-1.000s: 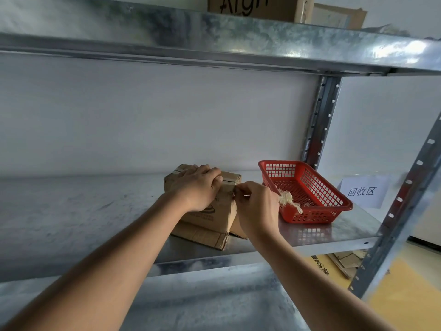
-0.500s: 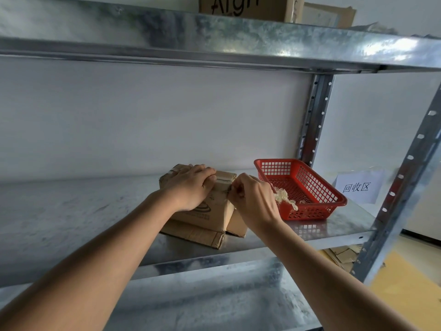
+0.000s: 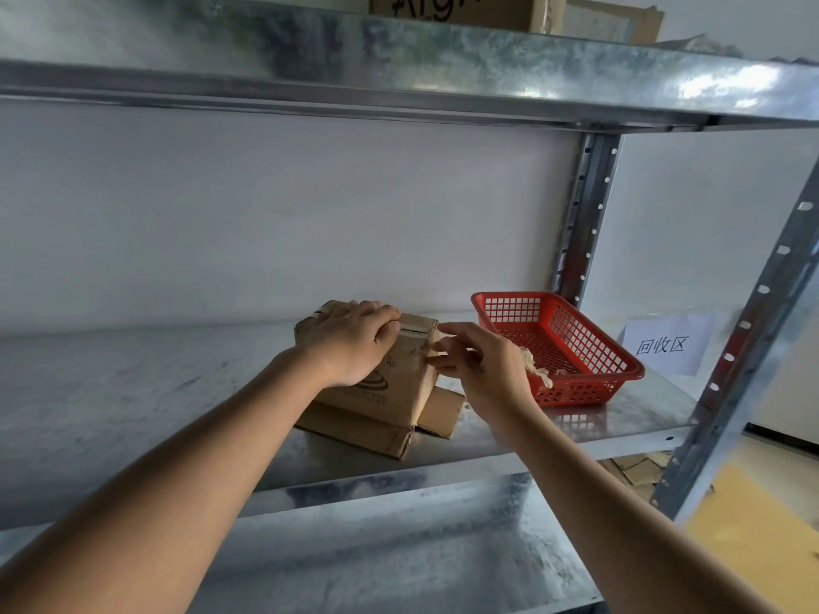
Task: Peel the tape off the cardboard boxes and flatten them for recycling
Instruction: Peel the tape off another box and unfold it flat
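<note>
A small brown cardboard box [image 3: 401,385] stands on the metal shelf [image 3: 133,392], with its bottom flaps splayed flat beneath it. My left hand [image 3: 354,343] lies on top of the box, fingers curled over its upper front edge beside a strip of tape. My right hand [image 3: 483,370] is at the box's right corner with fingers loosely extended; the fingertips are blurred and touch or nearly touch the cardboard. I see nothing held in it.
A red plastic basket [image 3: 589,378] sits to the right and holds crumpled tape [image 3: 534,365]. A white paper label [image 3: 662,345] stands behind it. A shelf upright [image 3: 580,223] rises at the back right. Flattened cardboard [image 3: 638,467] lies on the floor below. Another box [image 3: 456,6] sits on the upper shelf.
My right hand has let go of its pinch at the box's top edge and opened, dropping slightly lower at the right corner. My left hand stays on the box top.
</note>
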A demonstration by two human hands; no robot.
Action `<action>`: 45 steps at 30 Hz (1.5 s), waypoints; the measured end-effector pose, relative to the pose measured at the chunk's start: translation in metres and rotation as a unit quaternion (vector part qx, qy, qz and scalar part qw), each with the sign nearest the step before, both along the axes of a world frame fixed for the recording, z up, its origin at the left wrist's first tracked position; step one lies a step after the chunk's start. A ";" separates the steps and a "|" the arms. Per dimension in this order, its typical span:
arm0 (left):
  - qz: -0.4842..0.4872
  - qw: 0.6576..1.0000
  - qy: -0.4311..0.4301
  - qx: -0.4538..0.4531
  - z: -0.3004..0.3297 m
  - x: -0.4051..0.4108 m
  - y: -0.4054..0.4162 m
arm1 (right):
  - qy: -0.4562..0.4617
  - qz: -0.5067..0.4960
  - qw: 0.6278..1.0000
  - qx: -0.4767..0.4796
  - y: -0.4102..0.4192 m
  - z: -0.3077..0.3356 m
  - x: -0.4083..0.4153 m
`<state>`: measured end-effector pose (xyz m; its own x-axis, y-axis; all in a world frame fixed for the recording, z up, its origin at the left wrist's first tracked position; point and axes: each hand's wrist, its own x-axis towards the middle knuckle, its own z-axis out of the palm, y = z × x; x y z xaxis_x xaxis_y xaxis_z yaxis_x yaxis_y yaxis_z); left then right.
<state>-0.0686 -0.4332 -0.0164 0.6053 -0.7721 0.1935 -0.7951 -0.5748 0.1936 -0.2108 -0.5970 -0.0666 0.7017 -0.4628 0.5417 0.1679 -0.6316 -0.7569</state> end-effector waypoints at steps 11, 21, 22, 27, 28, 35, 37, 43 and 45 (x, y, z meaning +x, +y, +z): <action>-0.001 1.000 0.001 -0.010 -0.001 0.001 0.003 | -0.067 -0.063 0.994 -0.054 0.010 -0.001 0.005; -0.011 1.000 0.003 -0.012 0.000 0.002 0.005 | 0.006 -0.072 0.956 -0.283 0.009 0.007 -0.001; -0.015 1.000 0.005 -0.011 0.001 0.002 0.005 | 0.017 -0.064 0.950 -0.304 0.007 0.011 -0.002; -0.019 1.000 -0.005 0.013 0.005 0.001 0.007 | 0.030 -0.042 0.899 -0.435 -0.004 0.046 -0.001; -0.021 1.000 0.000 0.020 0.007 0.000 0.009 | 0.037 -0.033 0.892 -0.450 -0.006 0.053 0.001; -0.066 0.997 0.026 0.018 0.008 0.011 0.024 | 0.167 -0.006 0.943 -0.288 -0.001 0.075 0.019; -0.077 0.996 0.049 -0.001 0.009 0.011 0.028 | 0.168 -0.010 0.958 -0.232 0.004 0.079 0.023; -0.075 0.992 0.100 -0.028 0.018 0.011 0.037 | 0.182 -0.041 0.968 -0.168 0.013 0.081 0.035; -0.067 0.995 0.071 -0.001 0.020 0.013 0.043 | 0.191 -0.047 0.967 -0.164 0.019 0.080 0.039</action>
